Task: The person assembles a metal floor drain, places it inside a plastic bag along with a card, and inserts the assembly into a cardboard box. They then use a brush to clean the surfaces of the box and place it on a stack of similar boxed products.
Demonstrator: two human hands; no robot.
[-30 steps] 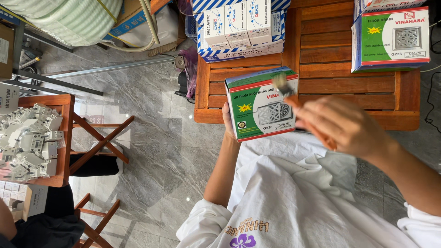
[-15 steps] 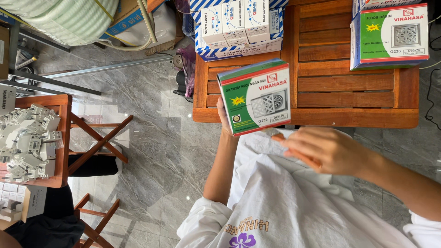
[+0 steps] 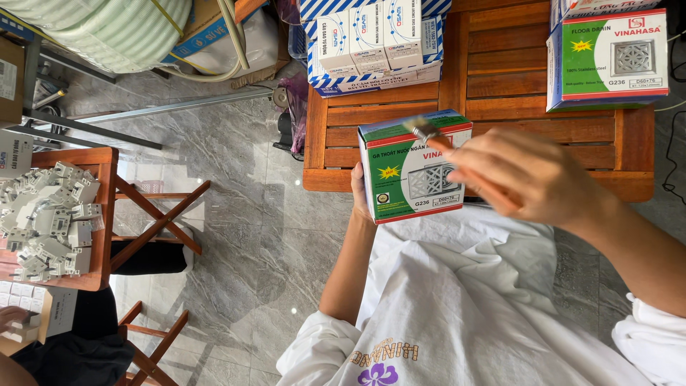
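A green and white carton [image 3: 413, 166] picturing a square drain grate is held upright at the near edge of the slatted wooden table [image 3: 500, 86], just above the lap. It is gripped from behind by the left hand [image 3: 359, 191]; only the fingers wrapped round its left edge are seen. The right hand [image 3: 525, 175] is closed around a thin tool with a metal tip [image 3: 421, 130], whose end is laid against the carton's top face; the hand is blurred, so the tool's kind cannot be told. A slip is judged the main risk: the carton is braced on one side only, so a hard push could tilt it or drive the tip towards the left fingers. A matching carton [image 3: 609, 61] is stacked well apart at the table's far corner.
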